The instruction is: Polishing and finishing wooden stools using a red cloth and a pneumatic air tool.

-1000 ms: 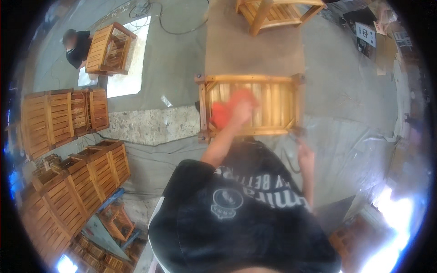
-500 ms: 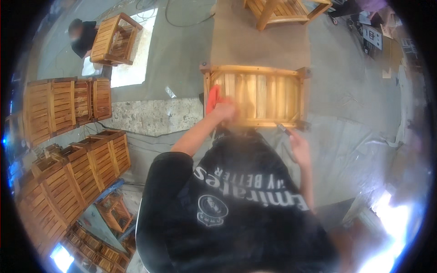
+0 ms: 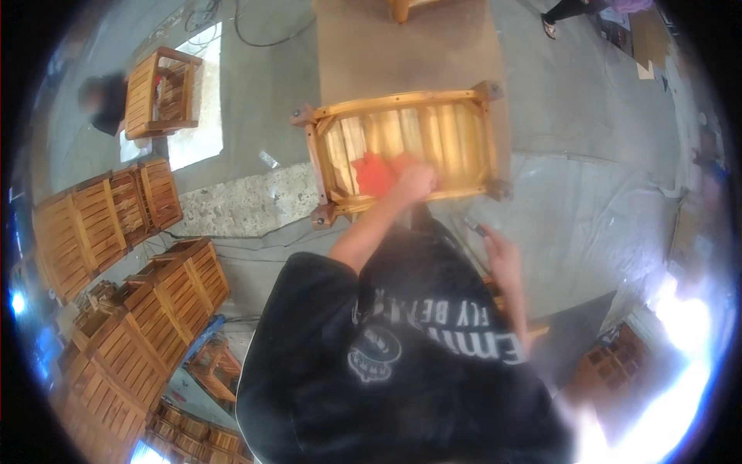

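An upturned slatted wooden stool (image 3: 402, 97) lies in front of me, its underside and corner legs facing up. My left hand (image 3: 418, 182) is closed on a red cloth (image 3: 375, 175), which rests over the slats near the stool's close side rail. To the right, just off that rail, my right hand (image 3: 502, 254) grips a slim tool with a grey tip (image 3: 472, 225). Its exact kind is too small and blurred to tell. The tool's tip points toward the stool without touching it.
Stacked slatted wooden furniture (image 3: 127, 325) lines the left side. A person (image 3: 104, 104) is beside another wooden piece (image 3: 164, 93) at the far left. Brown sheeting (image 3: 410, 54) lies beyond the stool, with another piece's leg (image 3: 399, 11) on it. Another person's leg (image 3: 570, 14) shows far right.
My left hand and the red cloth have moved from the stool's left end rightward along its near side. My right hand's tool has come away from the near rail. The view has shifted and turned.
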`<state>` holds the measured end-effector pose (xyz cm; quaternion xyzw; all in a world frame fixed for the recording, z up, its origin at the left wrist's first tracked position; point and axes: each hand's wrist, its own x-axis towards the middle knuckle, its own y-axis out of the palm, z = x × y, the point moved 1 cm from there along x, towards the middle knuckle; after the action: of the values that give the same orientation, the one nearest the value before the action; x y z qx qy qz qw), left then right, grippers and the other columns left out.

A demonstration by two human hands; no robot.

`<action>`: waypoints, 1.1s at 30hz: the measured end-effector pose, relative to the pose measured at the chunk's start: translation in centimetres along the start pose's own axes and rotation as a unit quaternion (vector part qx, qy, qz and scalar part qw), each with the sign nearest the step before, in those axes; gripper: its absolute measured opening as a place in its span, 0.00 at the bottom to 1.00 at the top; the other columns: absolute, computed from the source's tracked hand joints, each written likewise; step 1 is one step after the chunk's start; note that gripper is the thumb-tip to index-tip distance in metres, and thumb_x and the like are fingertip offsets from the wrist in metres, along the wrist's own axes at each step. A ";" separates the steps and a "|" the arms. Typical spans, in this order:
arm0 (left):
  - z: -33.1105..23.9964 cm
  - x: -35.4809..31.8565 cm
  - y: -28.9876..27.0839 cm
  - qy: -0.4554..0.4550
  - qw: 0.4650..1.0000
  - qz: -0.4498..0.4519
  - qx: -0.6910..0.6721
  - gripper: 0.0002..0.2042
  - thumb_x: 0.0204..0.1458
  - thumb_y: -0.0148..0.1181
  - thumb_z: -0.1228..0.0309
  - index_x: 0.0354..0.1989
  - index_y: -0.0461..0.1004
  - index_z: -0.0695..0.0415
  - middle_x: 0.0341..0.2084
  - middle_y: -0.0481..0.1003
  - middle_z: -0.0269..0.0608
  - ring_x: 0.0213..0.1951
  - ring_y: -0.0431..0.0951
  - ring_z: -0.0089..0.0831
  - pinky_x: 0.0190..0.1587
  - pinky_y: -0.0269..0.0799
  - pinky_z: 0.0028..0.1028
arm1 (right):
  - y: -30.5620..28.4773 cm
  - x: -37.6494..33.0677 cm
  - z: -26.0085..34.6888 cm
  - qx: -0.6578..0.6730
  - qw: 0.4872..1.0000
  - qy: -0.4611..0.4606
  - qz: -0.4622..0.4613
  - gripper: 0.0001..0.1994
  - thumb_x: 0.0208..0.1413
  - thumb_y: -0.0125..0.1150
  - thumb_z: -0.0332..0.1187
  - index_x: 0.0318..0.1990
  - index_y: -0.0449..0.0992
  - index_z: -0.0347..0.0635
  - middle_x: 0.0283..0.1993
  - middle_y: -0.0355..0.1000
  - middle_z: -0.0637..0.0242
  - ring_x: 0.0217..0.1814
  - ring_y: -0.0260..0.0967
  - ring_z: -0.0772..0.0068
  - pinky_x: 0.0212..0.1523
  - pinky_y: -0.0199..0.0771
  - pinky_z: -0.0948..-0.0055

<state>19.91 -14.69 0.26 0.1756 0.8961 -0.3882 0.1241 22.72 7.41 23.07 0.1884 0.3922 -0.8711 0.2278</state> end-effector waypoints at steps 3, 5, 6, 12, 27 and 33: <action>-0.7 2.3 0.9 -0.032 0.998 -0.025 0.039 0.06 0.42 0.62 0.66 0.25 0.80 0.54 0.25 0.78 0.47 0.33 0.80 0.47 0.34 0.75 0.42 | -0.4 -0.2 -0.4 0.030 0.997 -0.042 -0.048 0.14 0.59 0.52 0.29 0.51 0.75 0.41 0.27 0.72 0.55 0.27 0.64 0.75 0.35 0.68 0.71; -3.3 1.4 -1.6 -0.024 1.000 0.009 -0.006 0.06 0.43 0.61 0.66 0.25 0.80 0.55 0.26 0.79 0.48 0.33 0.80 0.46 0.34 0.75 0.42 | -1.4 -0.8 -2.1 -0.008 0.995 -0.012 -0.099 0.14 0.59 0.53 0.30 0.51 0.75 0.40 0.29 0.73 0.52 0.27 0.66 0.70 0.36 0.69 0.71; -4.0 1.0 -3.3 -0.036 0.998 0.032 -0.043 0.07 0.43 0.60 0.67 0.25 0.80 0.55 0.27 0.79 0.49 0.34 0.81 0.46 0.35 0.76 0.42 | -1.8 -0.7 -1.9 -0.007 0.994 -0.011 -0.106 0.14 0.59 0.53 0.30 0.51 0.75 0.40 0.29 0.73 0.52 0.27 0.66 0.70 0.36 0.69 0.71; 10.7 -4.6 -1.3 -0.191 0.974 0.121 -0.013 0.07 0.41 0.57 0.71 0.25 0.78 0.60 0.25 0.79 0.50 0.30 0.81 0.42 0.30 0.75 0.39 | -1.6 1.5 0.9 0.004 0.997 -0.003 -0.077 0.14 0.59 0.53 0.30 0.51 0.75 0.39 0.32 0.75 0.47 0.29 0.74 0.64 0.37 0.71 0.68; -4.2 4.6 2.0 -0.064 0.996 -0.018 -0.061 0.09 0.43 0.60 0.64 0.21 0.79 0.56 0.21 0.77 0.51 0.29 0.79 0.47 0.31 0.74 0.42 | -1.6 0.7 1.4 -0.005 0.993 0.077 -0.089 0.13 0.58 0.53 0.33 0.48 0.77 0.42 0.39 0.76 0.46 0.43 0.74 0.46 0.44 0.72 0.62; -4.3 6.4 3.1 0.013 0.986 0.003 -0.167 0.08 0.45 0.63 0.67 0.30 0.76 0.58 0.25 0.77 0.52 0.33 0.79 0.50 0.36 0.73 0.44 | -2.9 0.3 1.8 -0.042 0.988 0.085 -0.123 0.14 0.59 0.53 0.33 0.50 0.77 0.42 0.43 0.76 0.49 0.46 0.75 0.55 0.48 0.70 0.65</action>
<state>15.03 -8.14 -1.23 0.1603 0.9493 -0.2307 0.1414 20.66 7.64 25.75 0.2025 0.4670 -0.8558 0.0927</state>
